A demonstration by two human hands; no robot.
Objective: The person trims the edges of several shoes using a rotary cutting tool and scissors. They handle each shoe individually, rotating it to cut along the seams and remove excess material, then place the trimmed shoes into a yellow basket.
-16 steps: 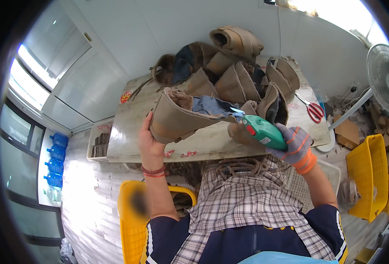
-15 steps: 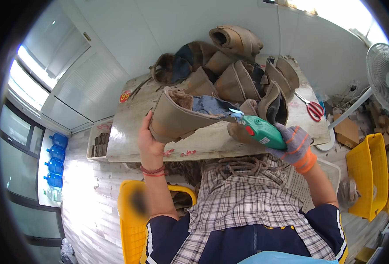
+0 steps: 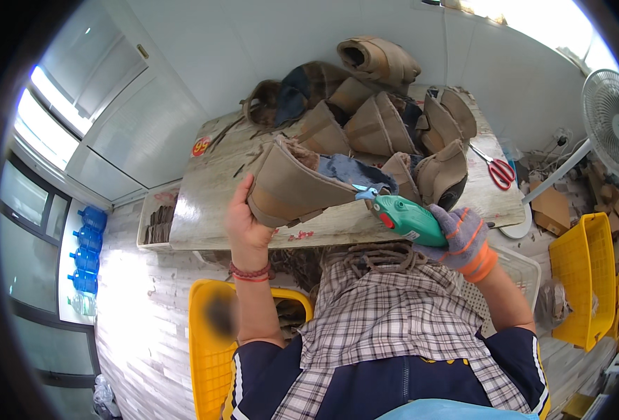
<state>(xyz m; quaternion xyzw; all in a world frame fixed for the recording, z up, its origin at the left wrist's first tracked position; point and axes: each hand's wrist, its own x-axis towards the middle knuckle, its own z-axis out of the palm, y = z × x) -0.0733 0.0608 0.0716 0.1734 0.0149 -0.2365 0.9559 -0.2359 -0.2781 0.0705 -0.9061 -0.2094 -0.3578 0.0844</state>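
Note:
My bare left hand [image 3: 245, 222] grips a tan, cone-shaped sleeve piece [image 3: 292, 187] with a fuzzy brown lining and a blue-grey cloth inside, held up over the near part of the table. In a grey and orange work glove, my right hand [image 3: 461, 241] is closed around green electric scissors [image 3: 413, 220]. Their small blades touch or lie right beside the blue-grey lining at the sleeve's right-hand edge; the exact contact is too small to tell. Behind them several similar sleeves [image 3: 376, 126] are heaped on the worktable [image 3: 204, 189].
Red-handled scissors [image 3: 500, 173] lie at the table's right end. A white fan [image 3: 612, 126] stands beyond it. Yellow baskets [image 3: 582, 280] are at the right, and another yellow basket [image 3: 208, 350] is by my left arm. Brown cord [image 3: 393, 257] hangs at the table's front edge.
The sleeve has shifted slightly right and down in my left hand. My right hand and the electric scissors have moved a little left and down along the lining.

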